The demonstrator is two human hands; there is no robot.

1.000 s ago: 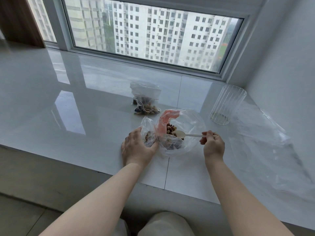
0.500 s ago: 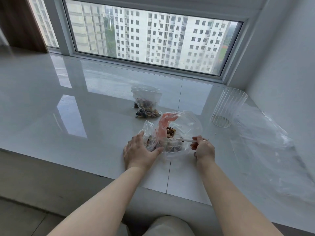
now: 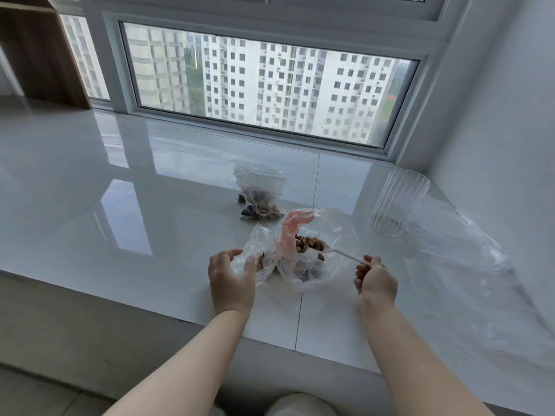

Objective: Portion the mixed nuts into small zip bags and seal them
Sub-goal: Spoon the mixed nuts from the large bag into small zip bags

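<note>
On the glossy white sill, my left hand [image 3: 231,277] grips a small clear zip bag [image 3: 258,253] that holds a few nuts. Right beside it lies a big clear bag [image 3: 333,235] with a pink strip at its mouth, and mixed nuts [image 3: 309,244] show inside. My right hand [image 3: 375,279] pinches the handle of a white plastic spoon [image 3: 342,255]; its bowl reaches into the big bag at the nuts. Behind them lie two small filled zip bags [image 3: 259,195] with red seal lines.
A ribbed clear glass [image 3: 399,202] stands at the back right near the wall. Crumpled clear plastic sheeting [image 3: 468,265] spreads over the right side of the sill. The sill's front edge [image 3: 120,298] runs just below my wrists. A window frame closes the back.
My right hand drew back to the right, so the spoon's handle shows longer. The left hand kept its hold on the small bag. The camera tilted up a little.
</note>
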